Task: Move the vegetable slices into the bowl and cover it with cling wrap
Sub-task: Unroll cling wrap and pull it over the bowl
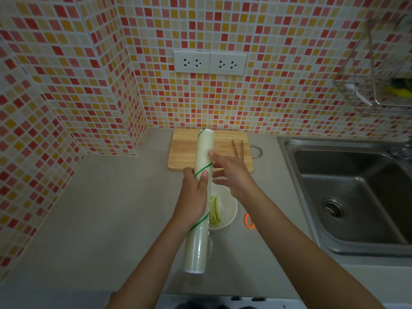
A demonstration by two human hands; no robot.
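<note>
Our left hand (196,192) wraps thumb and fingers round the long, glossy cling wrap roll (201,190), a pale cylinder with a thin green spiral line, held over the grey countertop (111,208). Our right hand (229,170) spreads beside it, fingers straight, thumb touching the roll. Below sits a round white bowl (229,208) holding pale green vegetable slices (215,209). Metal tongs (238,149) lie on the wooden cutting board (185,152).
</note>
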